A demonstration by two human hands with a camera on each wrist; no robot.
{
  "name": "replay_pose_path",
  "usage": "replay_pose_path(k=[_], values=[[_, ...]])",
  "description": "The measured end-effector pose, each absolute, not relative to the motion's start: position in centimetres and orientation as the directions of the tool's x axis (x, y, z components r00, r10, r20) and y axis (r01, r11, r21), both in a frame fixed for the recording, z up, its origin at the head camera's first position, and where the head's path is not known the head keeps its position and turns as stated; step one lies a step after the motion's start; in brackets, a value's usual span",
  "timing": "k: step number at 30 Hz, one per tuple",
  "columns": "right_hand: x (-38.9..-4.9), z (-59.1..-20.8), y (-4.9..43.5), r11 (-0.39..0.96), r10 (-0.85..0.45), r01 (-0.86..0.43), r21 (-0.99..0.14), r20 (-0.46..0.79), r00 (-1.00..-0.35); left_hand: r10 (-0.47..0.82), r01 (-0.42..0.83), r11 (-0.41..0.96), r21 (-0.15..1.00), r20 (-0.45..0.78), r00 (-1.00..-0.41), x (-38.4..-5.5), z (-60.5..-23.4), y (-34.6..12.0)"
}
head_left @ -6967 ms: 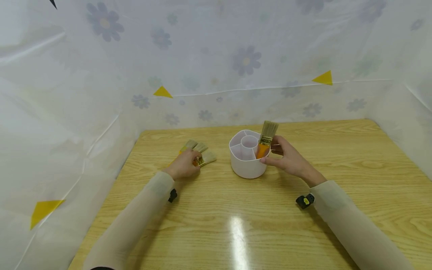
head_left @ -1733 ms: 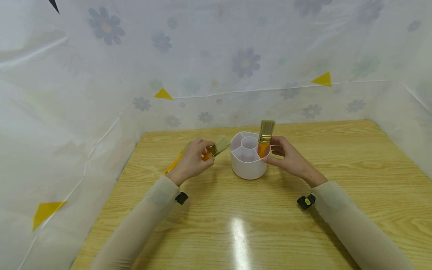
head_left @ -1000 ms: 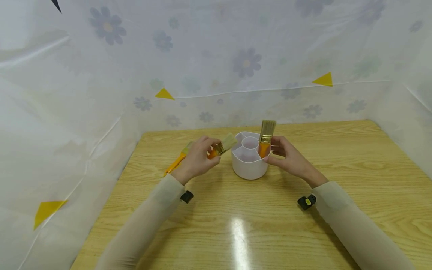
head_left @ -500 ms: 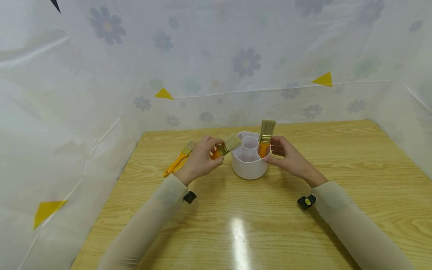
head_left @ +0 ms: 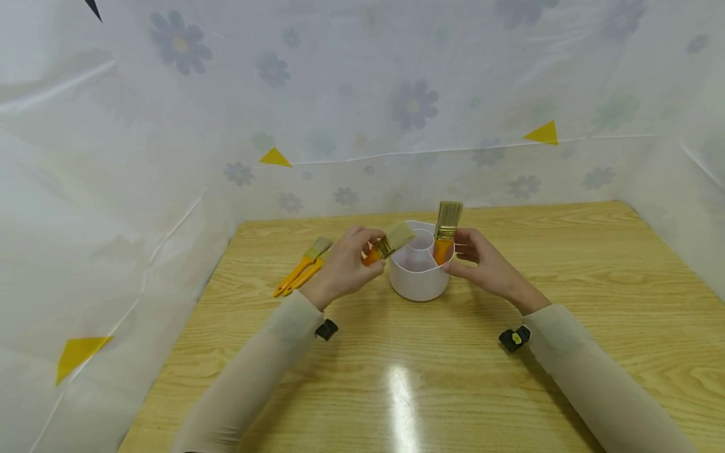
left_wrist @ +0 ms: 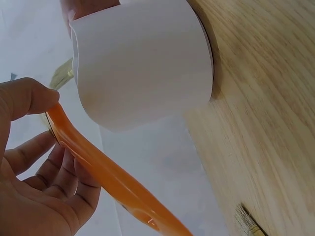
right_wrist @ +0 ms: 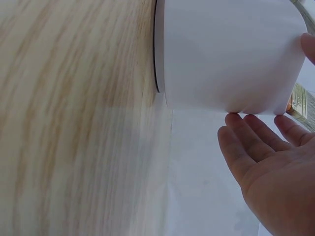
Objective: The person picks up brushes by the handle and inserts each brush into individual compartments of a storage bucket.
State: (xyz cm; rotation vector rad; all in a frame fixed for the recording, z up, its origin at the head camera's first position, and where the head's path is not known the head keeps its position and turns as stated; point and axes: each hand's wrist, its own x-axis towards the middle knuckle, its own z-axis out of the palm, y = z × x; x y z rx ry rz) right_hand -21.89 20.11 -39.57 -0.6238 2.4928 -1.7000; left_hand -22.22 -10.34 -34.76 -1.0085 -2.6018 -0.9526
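Observation:
In the head view, my left hand [head_left: 345, 265] pinches a flat paintbrush [head_left: 399, 235] near its metal band, the bristles slanting up to the right. Its orange handle [left_wrist: 110, 172] runs down across the left wrist view. The bristles overlap the left rim of a white round desk organizer [head_left: 418, 287], which has a central cup and divided compartments; contact is unclear. Another paintbrush [head_left: 447, 233] stands bristles up in the organizer's right compartment. My right hand [head_left: 484, 272] holds the organizer's right side, fingertips [right_wrist: 234, 115] on the wall and thumb near the rim.
Two more orange-handled paintbrushes [head_left: 296, 274] lie side by side on the wooden table [head_left: 453, 390], left of the organizer and partly behind my left hand. Flower-patterned white sheeting [head_left: 340, 100] with yellow tape pieces rises behind and beside the table.
My left hand has picked up one paintbrush from the group on the left and carried it right to the organizer's rim. The right hand stays at the organizer.

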Motion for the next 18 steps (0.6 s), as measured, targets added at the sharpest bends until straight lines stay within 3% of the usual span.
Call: replay_pose_path(k=[18], values=[[-21.8, -39.5, 20.1, 0.313, -0.363, -0.287, -0.905, 0.165, -0.917, 0.525, 0.668, 0.532, 0.52, 0.416, -0.742, -22.1, -34.4, -9.1]])
